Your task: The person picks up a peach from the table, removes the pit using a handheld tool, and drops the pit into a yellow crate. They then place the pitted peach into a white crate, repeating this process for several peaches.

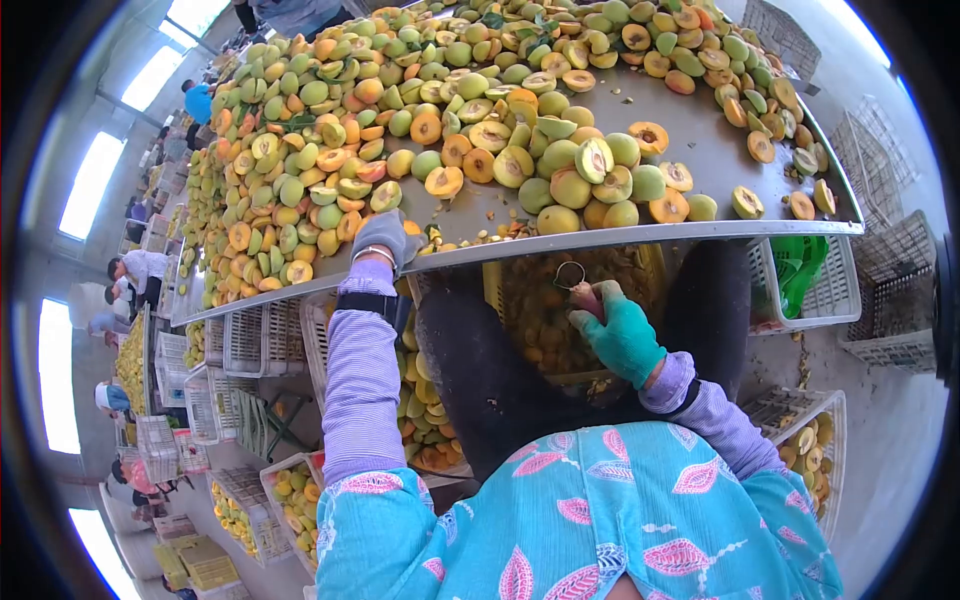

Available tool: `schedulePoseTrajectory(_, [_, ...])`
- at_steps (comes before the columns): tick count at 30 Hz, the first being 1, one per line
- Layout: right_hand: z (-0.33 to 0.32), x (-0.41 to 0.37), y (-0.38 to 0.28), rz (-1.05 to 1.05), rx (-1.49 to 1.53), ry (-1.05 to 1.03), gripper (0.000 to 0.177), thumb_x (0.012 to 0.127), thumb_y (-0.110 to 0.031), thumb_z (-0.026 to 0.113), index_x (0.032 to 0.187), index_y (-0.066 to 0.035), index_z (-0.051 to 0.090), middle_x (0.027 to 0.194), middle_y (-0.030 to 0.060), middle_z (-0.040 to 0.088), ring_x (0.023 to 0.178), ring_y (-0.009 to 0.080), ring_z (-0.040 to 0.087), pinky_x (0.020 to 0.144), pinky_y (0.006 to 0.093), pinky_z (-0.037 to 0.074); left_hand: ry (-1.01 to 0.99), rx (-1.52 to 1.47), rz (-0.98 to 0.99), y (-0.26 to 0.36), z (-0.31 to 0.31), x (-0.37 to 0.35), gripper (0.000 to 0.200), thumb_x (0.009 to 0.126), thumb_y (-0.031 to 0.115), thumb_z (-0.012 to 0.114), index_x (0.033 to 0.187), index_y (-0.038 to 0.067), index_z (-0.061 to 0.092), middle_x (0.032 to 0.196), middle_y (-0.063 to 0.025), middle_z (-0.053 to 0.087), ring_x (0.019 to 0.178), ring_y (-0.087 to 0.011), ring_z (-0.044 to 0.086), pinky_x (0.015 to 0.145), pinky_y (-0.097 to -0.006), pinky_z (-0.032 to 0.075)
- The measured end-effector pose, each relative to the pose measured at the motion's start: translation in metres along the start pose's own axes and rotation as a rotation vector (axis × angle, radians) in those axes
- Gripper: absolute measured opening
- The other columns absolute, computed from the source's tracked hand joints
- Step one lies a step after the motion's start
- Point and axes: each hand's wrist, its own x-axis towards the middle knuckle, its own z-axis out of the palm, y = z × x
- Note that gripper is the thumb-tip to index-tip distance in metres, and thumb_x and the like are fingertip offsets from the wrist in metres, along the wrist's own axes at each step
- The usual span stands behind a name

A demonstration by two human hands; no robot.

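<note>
My left hand (388, 240), in a grey glove, is at the front edge of the metal table (600, 235), beside the heap of apricots (300, 190). Its fingers are bent out of sight, so whether they hold anything is hidden. In a green glove, my right hand (622, 338) is closed round the handle of a pitting tool with a thin metal ring (570, 274) at its tip. That hand is below the table edge, over a yellow crate (655, 270) between my knees. Halved apricots (594, 160), some with the stone showing, lie close to the edge.
Green plastic (800, 265) hangs in a white crate (838, 300) at the right. Fruit-filled crates stand under the table and on the floor, one at the lower right (805, 450). Several people work far left, and another person (295, 12) is across the table.
</note>
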Motion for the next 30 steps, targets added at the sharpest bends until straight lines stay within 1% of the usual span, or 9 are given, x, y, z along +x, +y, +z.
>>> schedulePoseTrajectory(4, [-0.005,0.015,-0.027,-0.289,0.119,0.137,0.025,0.088,-0.015,0.067,0.106,-0.004,0.053,0.098,0.0165,0.070,0.088,0.0342,0.068,0.070,0.0415,0.054,-0.084,0.037,0.054,-0.007,-0.004,0.006,0.059,0.071,0.039,0.078,0.111,-0.001,0.059,0.108,-0.0230,0.065,0.096,-0.0360,0.064,0.083,-0.0430,0.050])
schedulePoseTrajectory(7, [0.002,0.025,-0.066,-0.324,0.066,0.075,0.020,0.092,-0.019,0.063,0.103,-0.005,0.054,0.084,0.0189,0.067,0.077,0.0391,0.066,0.060,0.0453,0.053,0.209,-1.073,0.030,0.002,0.008,-0.038,0.038,0.083,0.020,0.070,0.111,-0.002,0.057,0.092,-0.0146,0.063,0.087,-0.0200,0.063,0.075,-0.0309,0.052])
schedulePoseTrajectory(9, [0.022,0.032,-0.073,-0.398,0.111,0.055,0.020,0.093,-0.022,0.060,0.098,-0.004,0.053,0.076,0.0202,0.064,0.071,0.0405,0.064,0.057,0.0474,0.051,-0.085,-1.627,-0.035,0.045,-0.021,-0.091,0.027,0.088,0.010,0.061,0.111,-0.003,0.056,0.094,-0.0126,0.063,0.086,-0.0196,0.063,0.073,-0.0309,0.052])
schedulePoseTrajectory(11, [0.028,0.032,-0.070,-0.357,0.025,-0.024,0.027,0.096,-0.027,0.056,0.093,-0.002,0.048,0.068,0.0205,0.062,0.065,0.0401,0.063,0.054,0.0487,0.048,0.451,-0.863,0.417,0.083,-0.005,-0.114,0.026,0.090,0.006,0.058,0.114,-0.003,0.054,0.096,-0.0112,0.064,0.086,-0.0202,0.064,0.074,-0.0315,0.052])
schedulePoseTrajectory(16, [0.018,0.014,-0.055,-0.229,0.001,0.015,0.024,0.096,-0.024,0.057,0.093,-0.003,0.047,0.064,0.0204,0.058,0.060,0.0425,0.059,0.049,0.0509,0.042,0.502,-0.864,0.343,0.133,0.016,-0.119,0.027,0.096,0.017,0.055,0.114,-0.002,0.058,0.105,-0.0141,0.067,0.091,-0.0199,0.066,0.080,-0.0322,0.052])
schedulePoseTrajectory(18, [0.013,0.009,-0.052,-0.239,0.011,0.063,0.023,0.097,-0.024,0.056,0.093,-0.003,0.047,0.062,0.0200,0.057,0.059,0.0423,0.058,0.049,0.0511,0.041,0.195,-2.018,0.003,0.152,0.011,-0.119,0.032,0.098,0.025,0.053,0.111,-0.004,0.060,0.103,-0.0132,0.065,0.087,-0.0196,0.063,0.079,-0.0334,0.051])
schedulePoseTrajectory(22, [0.013,0.009,-0.054,-0.167,0.066,0.028,0.030,0.098,-0.029,0.050,0.094,0.000,0.045,0.062,0.0229,0.058,0.059,0.0424,0.059,0.050,0.0513,0.044,0.640,-1.468,0.174,0.170,0.013,-0.123,0.035,0.099,0.029,0.049,0.110,-0.002,0.061,0.103,-0.0104,0.064,0.089,-0.0179,0.062,0.080,-0.0318,0.051])
schedulePoseTrajectory(27, [0.018,0.006,-0.049,-0.185,0.259,0.055,0.031,0.099,-0.033,0.049,0.093,-0.003,0.048,0.062,0.0184,0.058,0.050,0.0346,0.058,0.046,0.0458,0.044,0.801,-1.373,0.241,0.174,0.014,-0.128,0.030,0.099,0.027,0.050,0.107,0.000,0.061,0.098,-0.0068,0.063,0.086,-0.0147,0.059,0.077,-0.0290,0.049])
schedulePoseTrajectory(30, [-0.009,0.007,-0.067,0.284,0.881,-0.420,0.035,0.101,-0.039,0.045,0.092,-0.006,0.050,0.060,0.0067,0.054,0.043,0.0188,0.051,0.039,0.0343,0.042,0.739,-1.282,0.335,0.169,0.015,-0.134,0.032,0.097,0.025,0.052,0.111,-0.003,0.058,0.103,-0.0130,0.062,0.089,-0.0222,0.060,0.081,-0.0345,0.049])
